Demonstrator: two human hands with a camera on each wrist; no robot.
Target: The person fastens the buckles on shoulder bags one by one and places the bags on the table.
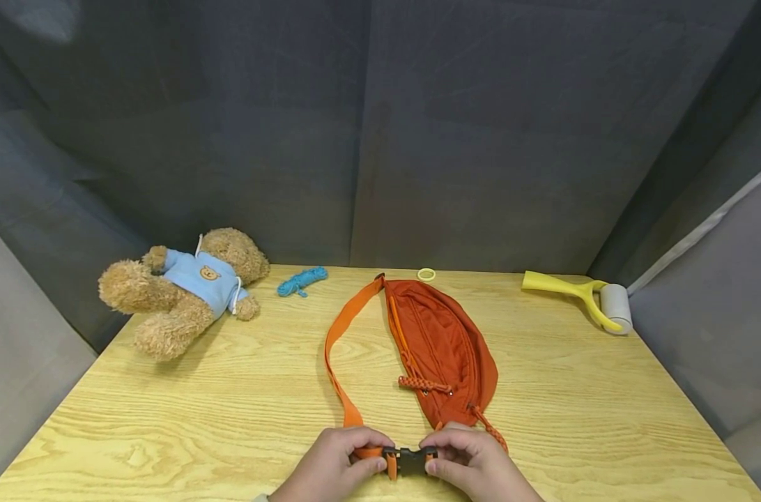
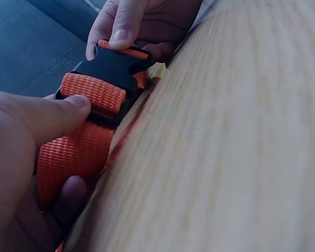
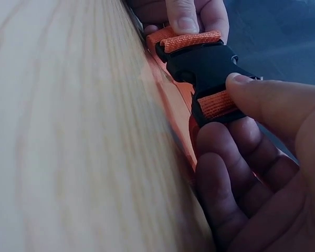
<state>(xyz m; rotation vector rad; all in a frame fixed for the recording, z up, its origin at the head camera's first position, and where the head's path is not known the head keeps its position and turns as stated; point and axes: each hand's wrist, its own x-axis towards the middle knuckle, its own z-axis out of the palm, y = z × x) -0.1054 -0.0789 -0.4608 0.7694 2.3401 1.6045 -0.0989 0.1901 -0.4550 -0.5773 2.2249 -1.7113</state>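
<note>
An orange-red waist bag [image 1: 446, 341] lies on the table, its orange strap [image 1: 334, 345] curving out to the left and down to the front. At the near edge, both halves of its black side-release buckle [image 1: 412, 462] are joined. My left hand [image 1: 339, 461] pinches the buckle's left end, with the thumb on the webbing [image 2: 92, 90] looped through it. The right hand [image 1: 474, 461] pinches the opposite end between thumb and fingers, as the right wrist view shows. A braided zipper pull [image 1: 424, 383] rests across the bag.
A teddy bear [image 1: 192, 289] in a light blue hoodie lies at the left. Toward the back are a bundle of blue cord [image 1: 302, 280] and a small pale yellow ring [image 1: 426, 270]. A yellow-handled roller [image 1: 571, 291] lies at the right rear, near the dark curtain [image 1: 481, 139].
</note>
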